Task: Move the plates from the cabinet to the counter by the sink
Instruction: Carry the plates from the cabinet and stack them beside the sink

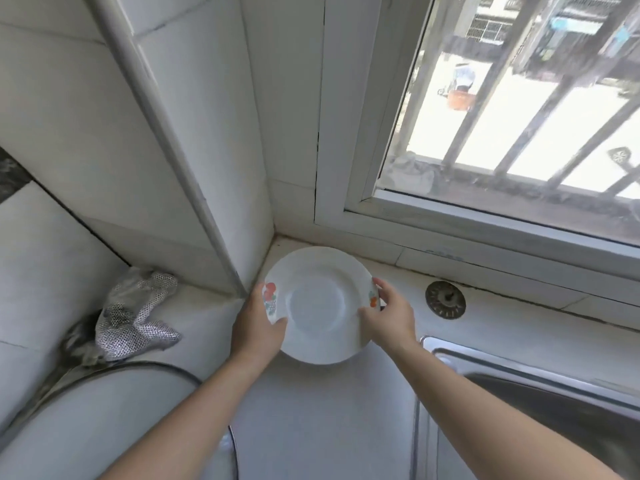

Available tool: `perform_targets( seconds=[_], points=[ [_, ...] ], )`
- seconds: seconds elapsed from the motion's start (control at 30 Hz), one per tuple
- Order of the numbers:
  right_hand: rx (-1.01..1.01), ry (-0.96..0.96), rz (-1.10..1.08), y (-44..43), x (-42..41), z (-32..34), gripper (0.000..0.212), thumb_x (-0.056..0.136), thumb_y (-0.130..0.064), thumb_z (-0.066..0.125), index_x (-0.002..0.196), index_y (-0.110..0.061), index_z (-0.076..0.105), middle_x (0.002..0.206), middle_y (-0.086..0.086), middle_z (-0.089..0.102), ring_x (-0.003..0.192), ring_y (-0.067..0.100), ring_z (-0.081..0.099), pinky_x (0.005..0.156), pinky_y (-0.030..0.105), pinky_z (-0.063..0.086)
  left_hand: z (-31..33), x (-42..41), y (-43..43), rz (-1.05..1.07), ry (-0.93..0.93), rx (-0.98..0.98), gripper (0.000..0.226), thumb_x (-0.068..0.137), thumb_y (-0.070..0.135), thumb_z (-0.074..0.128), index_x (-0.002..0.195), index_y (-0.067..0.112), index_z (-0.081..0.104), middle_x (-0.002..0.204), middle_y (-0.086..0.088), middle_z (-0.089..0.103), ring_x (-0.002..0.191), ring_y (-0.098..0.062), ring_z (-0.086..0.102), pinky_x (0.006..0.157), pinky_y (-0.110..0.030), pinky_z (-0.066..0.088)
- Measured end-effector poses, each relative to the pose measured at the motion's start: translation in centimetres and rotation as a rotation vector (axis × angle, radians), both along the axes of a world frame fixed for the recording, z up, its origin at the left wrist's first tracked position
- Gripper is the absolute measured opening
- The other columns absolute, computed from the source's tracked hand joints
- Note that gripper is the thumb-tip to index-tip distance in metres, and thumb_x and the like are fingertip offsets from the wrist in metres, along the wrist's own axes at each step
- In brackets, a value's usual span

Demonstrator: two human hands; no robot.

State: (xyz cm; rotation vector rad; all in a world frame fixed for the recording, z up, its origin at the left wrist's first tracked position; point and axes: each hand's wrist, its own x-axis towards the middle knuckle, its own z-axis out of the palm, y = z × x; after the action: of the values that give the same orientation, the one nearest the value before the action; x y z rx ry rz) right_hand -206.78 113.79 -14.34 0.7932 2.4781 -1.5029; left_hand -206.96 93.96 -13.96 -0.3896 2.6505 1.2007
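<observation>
White plate (317,303), fruit-printed rim: gripped by left hand (258,323) at nine o'clock, right hand (389,315) at three. Over counter (311,427); sink (540,386) at four o'clock.

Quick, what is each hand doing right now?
Left hand: closed on the left rim of the white plate.
Right hand: closed on the plate's right rim.

One white plate (317,303) with fruit prints on the counter (311,410) corner. Two bare hands: left hand (258,323), right hand (389,315). One mesh cloth (135,315) at the left edge. One sink strainer (445,299). One steel sink (554,386).
</observation>
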Motion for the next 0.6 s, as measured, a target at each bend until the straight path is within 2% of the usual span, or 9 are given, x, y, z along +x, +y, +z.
perform_targets(
  seconds=[0.13,0.33,0.5,0.6],
  points=[
    [0.006,0.005,0.024,0.1,-1.0,-1.0,0.063,0.075,-0.007,0.061,0.133,-0.029,0.049,0.118,-0.006,0.061,0.101,0.014,0.059,0.083,0.026,0.047,-1.6,-0.6,-0.3,0.027,-0.010,0.011,0.072,0.081,0.013,0.065,0.142,0.021,0.029,0.139,-0.003,0.049,0.123,-0.027,0.049,0.097,-0.031,0.040],
    [0.023,0.014,0.030,0.2,-1.3,-1.7,0.062,0.075,-0.006,0.060,0.132,-0.027,0.050,0.122,-0.007,0.061,0.109,0.014,0.058,0.084,0.024,0.045,-2.3,-1.0,-0.3,0.035,-0.002,0.002,0.073,0.080,0.012,0.066,0.142,0.020,0.030,0.137,-0.004,0.050,0.122,-0.027,0.050,0.096,-0.031,0.040],
    [0.026,0.007,0.041,0.2,-1.5,-1.6,0.061,0.075,-0.005,0.059,0.132,-0.027,0.051,0.117,-0.005,0.063,0.095,0.007,0.054,0.077,0.019,0.040,-2.4,-1.2,-0.4,0.016,-0.005,0.014,0.068,0.081,0.011,0.064,0.139,0.022,0.031,0.137,0.001,0.050,0.119,-0.025,0.051,0.092,-0.029,0.041],
    [0.032,-0.014,0.066,0.1,-1.4,-1.0,0.061,0.077,-0.006,0.057,0.134,-0.027,0.048,0.118,-0.002,0.061,0.094,0.011,0.053,0.079,0.025,0.045,-2.3,-1.4,-0.6,-0.024,-0.016,0.013,0.067,0.081,0.010,0.063,0.138,0.018,0.029,0.138,-0.001,0.048,0.119,-0.025,0.050,0.090,-0.027,0.039]
  ],
)
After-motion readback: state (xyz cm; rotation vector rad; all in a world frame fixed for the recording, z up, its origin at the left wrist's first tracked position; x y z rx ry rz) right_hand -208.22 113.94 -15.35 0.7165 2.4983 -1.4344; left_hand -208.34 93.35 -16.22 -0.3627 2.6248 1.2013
